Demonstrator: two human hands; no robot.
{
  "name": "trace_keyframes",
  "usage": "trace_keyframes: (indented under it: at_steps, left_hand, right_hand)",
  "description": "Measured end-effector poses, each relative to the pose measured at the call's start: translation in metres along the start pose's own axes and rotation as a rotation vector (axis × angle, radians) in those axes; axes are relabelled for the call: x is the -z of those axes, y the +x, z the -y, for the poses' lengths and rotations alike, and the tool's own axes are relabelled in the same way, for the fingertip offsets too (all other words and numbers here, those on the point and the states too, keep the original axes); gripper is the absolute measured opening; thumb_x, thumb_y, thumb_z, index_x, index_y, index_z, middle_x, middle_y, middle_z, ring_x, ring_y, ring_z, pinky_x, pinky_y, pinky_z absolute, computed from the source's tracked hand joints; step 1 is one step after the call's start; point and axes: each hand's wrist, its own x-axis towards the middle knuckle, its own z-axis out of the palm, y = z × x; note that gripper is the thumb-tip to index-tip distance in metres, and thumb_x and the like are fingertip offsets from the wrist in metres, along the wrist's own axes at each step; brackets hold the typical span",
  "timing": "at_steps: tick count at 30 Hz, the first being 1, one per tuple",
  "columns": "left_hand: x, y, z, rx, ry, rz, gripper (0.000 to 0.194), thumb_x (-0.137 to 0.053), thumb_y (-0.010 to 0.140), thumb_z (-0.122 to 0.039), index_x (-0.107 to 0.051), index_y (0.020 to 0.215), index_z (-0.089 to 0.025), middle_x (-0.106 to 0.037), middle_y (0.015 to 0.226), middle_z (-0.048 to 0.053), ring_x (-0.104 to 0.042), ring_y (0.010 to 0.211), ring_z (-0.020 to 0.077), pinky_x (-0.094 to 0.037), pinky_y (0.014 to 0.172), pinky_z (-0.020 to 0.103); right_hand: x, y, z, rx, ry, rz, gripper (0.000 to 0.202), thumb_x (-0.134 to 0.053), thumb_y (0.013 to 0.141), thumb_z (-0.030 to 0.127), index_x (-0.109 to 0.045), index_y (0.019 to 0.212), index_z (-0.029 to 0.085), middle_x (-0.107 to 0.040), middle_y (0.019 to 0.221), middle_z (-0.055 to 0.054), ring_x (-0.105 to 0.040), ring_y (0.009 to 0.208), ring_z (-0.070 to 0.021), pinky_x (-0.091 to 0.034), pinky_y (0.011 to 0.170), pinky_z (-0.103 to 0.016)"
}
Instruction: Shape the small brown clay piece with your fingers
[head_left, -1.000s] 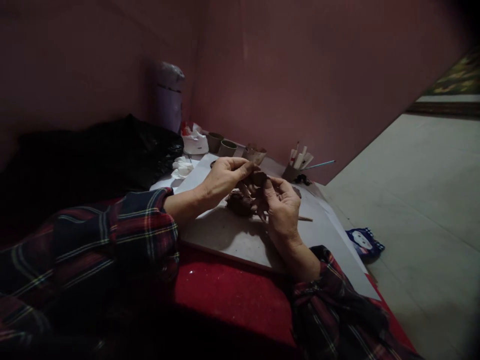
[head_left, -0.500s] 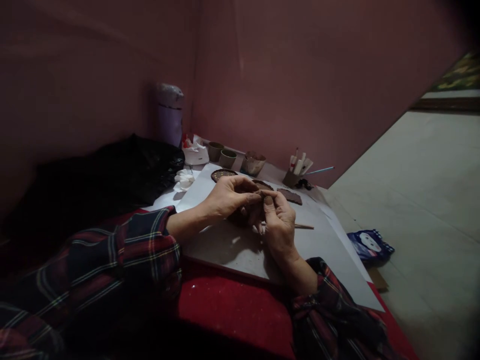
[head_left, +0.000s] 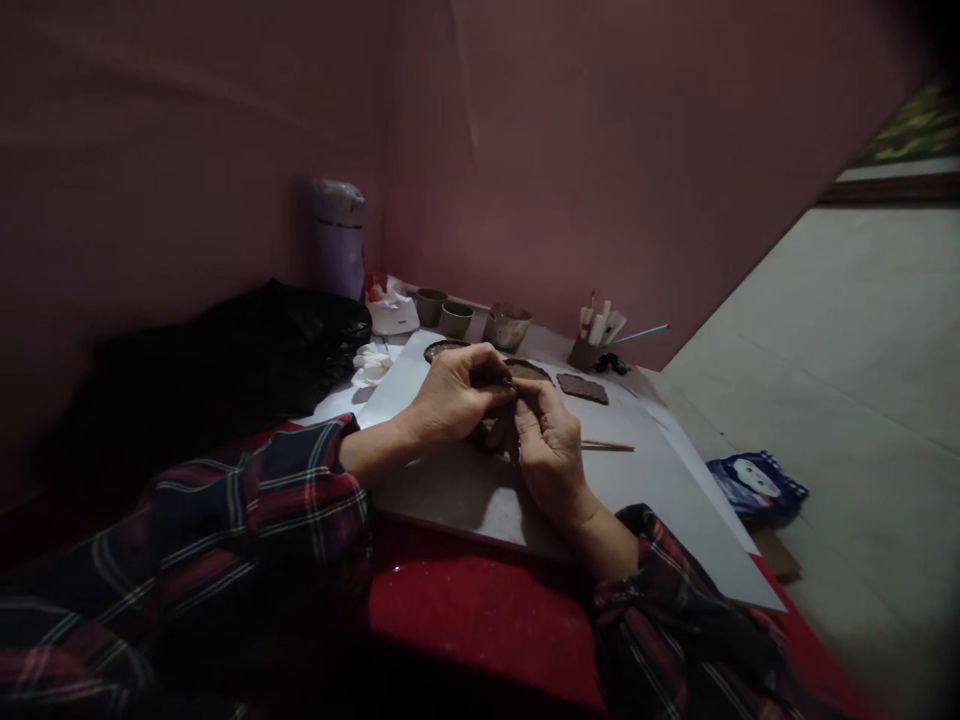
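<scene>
My left hand [head_left: 455, 393] and my right hand [head_left: 551, 447] meet over the white board [head_left: 442, 490]. The fingers of both are pinched together on something small and dark that I cannot make out. Below and behind them lies a brown clay-like piece [head_left: 491, 432], mostly hidden. Past my fingers are two dark round pieces, one at the left [head_left: 442, 349] and one in the middle [head_left: 531, 371], both partly covered. A flat brown rectangular piece [head_left: 583, 388] lies to their right. From behind my right hand a thin wooden stick [head_left: 609, 445] points right.
At the back stand two small cups [head_left: 456, 320], a bowl [head_left: 508, 328], a holder with sticks [head_left: 585, 354] and a purple bottle [head_left: 341, 240]. Crumpled white tissue [head_left: 371, 365] and a black bag [head_left: 225, 350] are at the left. A blue packet [head_left: 757, 485] lies at the right.
Both hands remain together; my right hand has shifted slightly left and its thumb has moved lower. The view has shifted a little, and more of the middle round piece shows.
</scene>
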Motion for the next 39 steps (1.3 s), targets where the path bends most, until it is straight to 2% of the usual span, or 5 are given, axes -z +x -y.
trace_keyframes:
  at_steps: [10,16,22,33,39]
  left_hand:
    - [0.0057,0.003,0.0026,-0.113,0.083,0.067,0.014,-0.067,0.081,-0.028,-0.067,0.081,-0.013,-0.062,0.068,-0.001,-0.053,0.059,0.0078,-0.043,0.057,0.02]
    - [0.0035,0.003,0.0024,-0.112,-0.028,0.052,0.012,-0.072,0.074,-0.023,-0.066,0.078,-0.014,-0.062,0.066,-0.002,-0.055,0.063,0.0085,-0.045,0.06,0.021]
    - [0.0016,0.0038,0.0035,-0.088,-0.084,0.002,0.007,-0.071,0.066,-0.011,-0.066,0.071,-0.013,-0.063,0.063,-0.002,-0.054,0.057,0.0073,-0.044,0.056,0.019]
    - [0.0059,0.0059,0.0073,-0.184,0.063,0.005,0.019,-0.074,0.074,-0.031,-0.072,0.08,-0.013,-0.071,0.075,0.003,-0.061,0.069,0.0107,-0.048,0.063,0.021]
    - [0.0044,0.0026,0.0042,-0.231,0.133,0.047,0.019,-0.072,0.078,-0.028,-0.072,0.09,-0.013,-0.072,0.082,0.004,-0.063,0.075,0.0119,-0.048,0.068,0.022]
  right_hand:
    - [-0.003,0.0056,0.0009,0.018,-0.062,-0.072,0.019,-0.054,0.092,0.031,-0.061,0.106,0.02,-0.07,0.099,-0.005,-0.066,0.092,-0.0184,-0.052,0.084,-0.035]
    - [-0.0022,0.0058,0.0011,0.042,-0.06,-0.092,0.023,-0.054,0.091,0.029,-0.059,0.112,0.021,-0.071,0.11,-0.008,-0.067,0.102,-0.0202,-0.052,0.091,-0.037]
    - [-0.0006,0.0054,0.0031,0.065,-0.126,-0.085,0.02,-0.053,0.092,0.032,-0.061,0.106,0.02,-0.072,0.102,-0.008,-0.068,0.094,-0.02,-0.053,0.086,-0.037]
    - [-0.0029,0.0083,-0.0035,0.084,-0.07,-0.105,0.024,-0.063,0.084,0.027,-0.059,0.107,0.022,-0.071,0.102,-0.007,-0.068,0.095,-0.0218,-0.054,0.089,-0.041]
    - [-0.0008,0.0082,-0.0042,0.074,-0.036,-0.143,0.022,-0.063,0.087,0.03,-0.06,0.106,0.021,-0.071,0.102,-0.006,-0.067,0.094,-0.0193,-0.053,0.087,-0.037]
